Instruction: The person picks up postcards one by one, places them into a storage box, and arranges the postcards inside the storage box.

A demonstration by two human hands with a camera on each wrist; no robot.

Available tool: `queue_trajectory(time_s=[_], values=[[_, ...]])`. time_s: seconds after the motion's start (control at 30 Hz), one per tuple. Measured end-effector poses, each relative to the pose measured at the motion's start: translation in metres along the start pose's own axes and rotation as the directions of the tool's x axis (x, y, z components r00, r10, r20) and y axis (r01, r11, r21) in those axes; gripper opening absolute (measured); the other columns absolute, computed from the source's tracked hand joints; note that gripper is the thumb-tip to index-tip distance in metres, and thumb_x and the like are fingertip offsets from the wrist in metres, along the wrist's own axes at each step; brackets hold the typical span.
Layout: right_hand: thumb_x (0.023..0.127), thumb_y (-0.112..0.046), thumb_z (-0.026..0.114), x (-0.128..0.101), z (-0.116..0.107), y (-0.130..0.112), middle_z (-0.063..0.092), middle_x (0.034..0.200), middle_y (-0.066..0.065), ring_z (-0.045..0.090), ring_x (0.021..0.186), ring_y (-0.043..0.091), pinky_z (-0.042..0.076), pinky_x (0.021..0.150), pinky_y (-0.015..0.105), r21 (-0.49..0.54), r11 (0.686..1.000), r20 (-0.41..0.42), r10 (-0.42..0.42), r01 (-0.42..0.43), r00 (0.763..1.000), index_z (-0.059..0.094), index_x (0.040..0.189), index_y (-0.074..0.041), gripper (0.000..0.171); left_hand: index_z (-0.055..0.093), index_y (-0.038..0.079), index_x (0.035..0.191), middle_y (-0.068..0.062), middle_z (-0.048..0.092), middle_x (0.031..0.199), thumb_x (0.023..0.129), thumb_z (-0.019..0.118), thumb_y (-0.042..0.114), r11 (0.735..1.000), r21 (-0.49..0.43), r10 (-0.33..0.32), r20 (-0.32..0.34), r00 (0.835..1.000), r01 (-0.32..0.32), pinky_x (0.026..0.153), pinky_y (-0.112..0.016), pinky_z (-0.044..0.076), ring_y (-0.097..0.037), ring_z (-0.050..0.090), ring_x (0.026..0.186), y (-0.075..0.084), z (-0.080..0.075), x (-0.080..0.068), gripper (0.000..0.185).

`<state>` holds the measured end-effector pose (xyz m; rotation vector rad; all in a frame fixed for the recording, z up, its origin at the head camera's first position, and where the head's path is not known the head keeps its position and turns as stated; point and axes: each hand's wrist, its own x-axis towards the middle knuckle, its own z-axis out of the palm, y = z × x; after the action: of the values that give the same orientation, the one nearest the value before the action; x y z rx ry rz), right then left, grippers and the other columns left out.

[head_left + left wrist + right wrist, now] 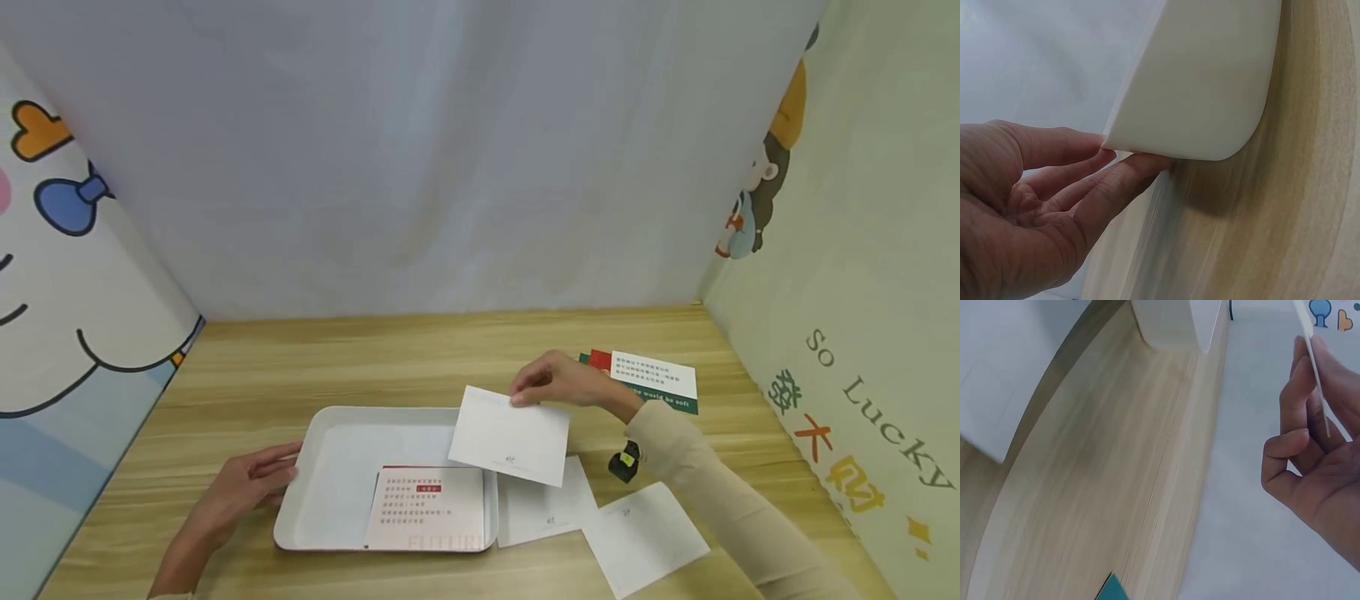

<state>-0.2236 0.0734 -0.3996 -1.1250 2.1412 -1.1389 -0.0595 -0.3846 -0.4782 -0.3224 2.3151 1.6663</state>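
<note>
Two hands at work low in the head view, over a wooden table. Right hand right of centre, pinching the upper edge of a white card and holding it tilted above the right rim of a white tray; seen edge-on in the right wrist view, card clamped between thumb and fingertips at the upper right. Left hand at lower left, fingers straight and relaxed, fingertips touching the tray's outer left wall, gripping nothing. Inside the tray, at its lower right, a printed card with a red band along the top, lying flat. Just right of the tray, two more white cards flat on the table, one partly under the held card, the other further toward the lower right. Near them, by the right sleeve, a small black object with a yellow spot. Further up and right, a stack of printed cards in white, red and green. Cartoon-printed panels at both sides of the frame.
</note>
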Motion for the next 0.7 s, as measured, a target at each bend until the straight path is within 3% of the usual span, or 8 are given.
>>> queue_trajectory(time_s=[0.3,0.7], values=[[0.099,-0.004,0.071,0.018,0.018,-0.007,0.075,0.092,0.007,0.058,0.078,0.008,0.05,0.074,0.023,0.031,1.0,0.06,-0.009,0.007,0.998,0.078,0.103,0.003,0.011,0.042,-0.012,0.153,-0.035,0.057,0.142,0.105,0.062,0.007,1.0,-0.026,0.005,0.004,1.0,-0.005,0.08,-0.032,0.062,-0.015,0.071,0.107,-0.001,0.002,0.001,0.055],[0.099,-0.004,0.07,0.033,0.027,-0.015,0.075,0.091,0.005,0.056,0.076,0.008,0.047,0.072,0.022,0.025,0.999,0.077,-0.039,0.038,0.996,0.078,0.103,0.002,0.011,0.042,-0.013,0.152,-0.035,0.059,0.141,0.105,0.061,0.006,1.0,-0.022,0.016,-0.004,1.0,-0.016,0.079,-0.032,0.062,-0.012,0.071,0.104,-0.002,0.001,0.0,0.055]])
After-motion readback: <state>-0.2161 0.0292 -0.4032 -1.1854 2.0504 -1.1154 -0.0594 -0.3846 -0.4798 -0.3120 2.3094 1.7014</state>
